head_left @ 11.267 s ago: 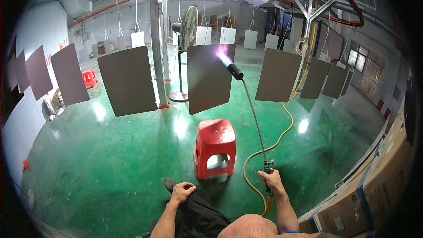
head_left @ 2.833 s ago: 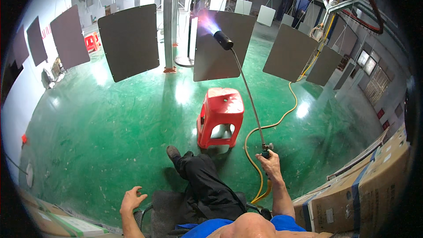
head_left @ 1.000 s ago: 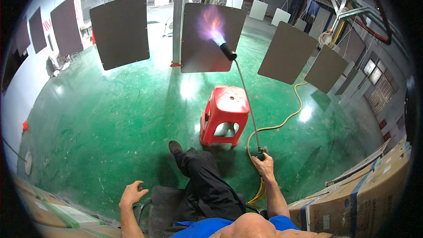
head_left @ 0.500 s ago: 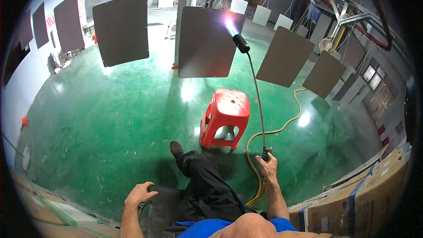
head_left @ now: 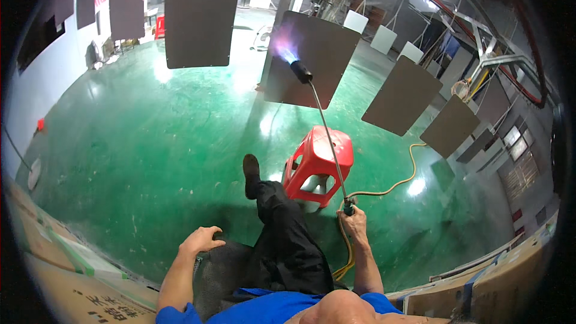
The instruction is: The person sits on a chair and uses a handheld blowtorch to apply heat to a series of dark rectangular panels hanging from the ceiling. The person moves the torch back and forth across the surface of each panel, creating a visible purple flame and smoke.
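Observation:
My right hand (head_left: 355, 221) is closed around the green handle of a long-necked gas torch (head_left: 328, 135). The thin metal neck slopes up and to the left to a black nozzle, where a blue and violet flame burns. That flame is in front of the upper left part of a hanging dark grey panel (head_left: 318, 63) with rounded corners; whether it touches the panel I cannot tell. Beside my bent leg, my left hand (head_left: 203, 240) holds nothing, its fingers loosely curved and the thumb apart, above a dark textured surface (head_left: 219, 276).
A red plastic stool (head_left: 321, 162) stands before my foot. A yellow hose (head_left: 384, 192) winds over the green floor. More dark panels hang to the left (head_left: 201, 24) and right (head_left: 403, 96). Cardboard boxes (head_left: 510, 282) flank me. A large fan (head_left: 333, 0) stands behind the panels.
The torch nozzle and flame have swung left across the panel, and my right hand has moved slightly left. The view has shifted, so the panels sit further right. My left hand stays empty.

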{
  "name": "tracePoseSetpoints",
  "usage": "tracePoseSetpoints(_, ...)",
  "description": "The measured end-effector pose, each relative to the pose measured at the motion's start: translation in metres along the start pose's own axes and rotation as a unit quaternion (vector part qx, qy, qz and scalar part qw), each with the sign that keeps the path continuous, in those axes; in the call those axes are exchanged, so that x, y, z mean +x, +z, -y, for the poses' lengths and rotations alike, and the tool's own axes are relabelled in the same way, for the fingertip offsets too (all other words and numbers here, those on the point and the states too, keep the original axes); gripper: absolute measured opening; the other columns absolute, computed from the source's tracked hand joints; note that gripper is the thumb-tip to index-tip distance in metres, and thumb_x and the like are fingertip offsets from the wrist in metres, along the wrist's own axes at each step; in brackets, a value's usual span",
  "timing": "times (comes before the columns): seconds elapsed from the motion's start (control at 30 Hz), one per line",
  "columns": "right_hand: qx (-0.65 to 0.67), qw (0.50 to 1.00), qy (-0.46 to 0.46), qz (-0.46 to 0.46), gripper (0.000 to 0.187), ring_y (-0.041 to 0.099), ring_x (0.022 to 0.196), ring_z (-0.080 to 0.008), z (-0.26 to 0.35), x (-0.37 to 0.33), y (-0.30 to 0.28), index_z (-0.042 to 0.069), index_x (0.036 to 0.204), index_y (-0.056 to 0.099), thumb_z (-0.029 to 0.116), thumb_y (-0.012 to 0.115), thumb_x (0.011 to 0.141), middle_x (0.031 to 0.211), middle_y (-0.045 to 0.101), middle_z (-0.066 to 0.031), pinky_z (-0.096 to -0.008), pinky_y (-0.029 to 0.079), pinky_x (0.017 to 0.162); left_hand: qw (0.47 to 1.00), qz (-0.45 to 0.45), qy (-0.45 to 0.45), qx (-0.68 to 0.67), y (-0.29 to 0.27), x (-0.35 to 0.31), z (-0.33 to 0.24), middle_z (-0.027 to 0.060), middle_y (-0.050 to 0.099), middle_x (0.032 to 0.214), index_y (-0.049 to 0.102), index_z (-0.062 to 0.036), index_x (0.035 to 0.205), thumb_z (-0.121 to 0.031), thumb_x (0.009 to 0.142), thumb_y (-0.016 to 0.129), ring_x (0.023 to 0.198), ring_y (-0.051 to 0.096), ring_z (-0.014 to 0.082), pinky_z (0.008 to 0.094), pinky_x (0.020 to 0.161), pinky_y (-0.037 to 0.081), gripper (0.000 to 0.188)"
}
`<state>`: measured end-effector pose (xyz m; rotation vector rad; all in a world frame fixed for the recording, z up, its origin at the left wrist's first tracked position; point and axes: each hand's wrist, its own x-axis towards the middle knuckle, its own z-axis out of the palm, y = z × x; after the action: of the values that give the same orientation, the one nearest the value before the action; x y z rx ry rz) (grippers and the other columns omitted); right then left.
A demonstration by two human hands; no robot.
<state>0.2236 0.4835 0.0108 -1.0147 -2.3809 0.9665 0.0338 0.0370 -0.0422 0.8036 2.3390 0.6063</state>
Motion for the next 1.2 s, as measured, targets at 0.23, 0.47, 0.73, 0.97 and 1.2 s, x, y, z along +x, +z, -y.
tracePoseSetpoints(0.23, -0.029, 0.998, 0.017, 0.053, 0.034, 0.058, 0.067, -0.0185, -0.005, -0.007, 0.011, -0.001, 0.084, 0.063, 0.028, 0.078, 0.073, 0.072, 0.065, -0.0118, -0.0364, 0.048, 0.067, 0.999, 0.009, -0.041, -0.009, -0.003, 0.001, -0.003, 0.0182, 0.068, 0.113, 0.057, -0.0067, 0.128, -0.042, 0.082, 0.072, 0.104, 0.065, 0.0335, 0.0424, 0.091, 0.051, 0.060)
tracePoseSetpoints(0.47, -0.009, 0.995, 0.057, 0.080, 0.032, 0.049, 0.059, -0.0133, -0.031, -0.004, 0.033, 0.001, 0.078, 0.062, 0.027, 0.079, 0.073, 0.061, 0.053, -0.0019, -0.0336, 0.042, 0.056, 0.998, 0.018, -0.062, -0.017, -0.005, 0.004, 0.001, 0.0171, 0.069, 0.112, 0.057, -0.0065, 0.128, -0.042, 0.082, 0.072, 0.105, 0.065, 0.0325, 0.0416, 0.092, 0.051, 0.060)
tracePoseSetpoints(0.73, -0.077, 0.991, 0.089, 0.064, 0.040, 0.060, 0.065, -0.0206, -0.042, 0.000, 0.030, -0.001, 0.089, 0.067, 0.033, 0.078, 0.072, 0.067, 0.063, -0.0109, -0.0378, 0.048, 0.066, 0.997, 0.009, -0.068, -0.030, -0.006, -0.007, 0.004, 0.0196, 0.068, 0.111, 0.058, -0.0067, 0.129, -0.039, 0.081, 0.071, 0.107, 0.064, 0.0342, 0.0424, 0.093, 0.050, 0.059)
tracePoseSetpoints(0.97, -0.026, 0.996, 0.085, 0.016, 0.040, 0.050, 0.055, -0.0155, -0.059, -0.017, 0.022, -0.002, 0.080, 0.062, 0.032, 0.081, 0.070, 0.058, 0.055, -0.0053, -0.0361, 0.043, 0.055, 0.996, -0.002, -0.077, -0.038, -0.006, -0.009, 0.008, 0.0184, 0.068, 0.111, 0.058, -0.0061, 0.128, -0.038, 0.081, 0.072, 0.107, 0.063, 0.0345, 0.0429, 0.092, 0.050, 0.058)
tracePoseSetpoints(1.2, 0.013, 0.995, 0.098, -0.019, 0.035, 0.049, 0.059, -0.0135, -0.052, -0.015, 0.014, -0.001, 0.080, 0.062, 0.028, 0.080, 0.073, 0.062, 0.056, -0.0037, -0.0338, 0.043, 0.058, 0.995, 0.008, -0.090, -0.041, -0.010, -0.011, 0.006, 0.0162, 0.068, 0.112, 0.058, -0.0065, 0.128, -0.039, 0.081, 0.072, 0.108, 0.063, 0.0328, 0.0429, 0.093, 0.050, 0.059)
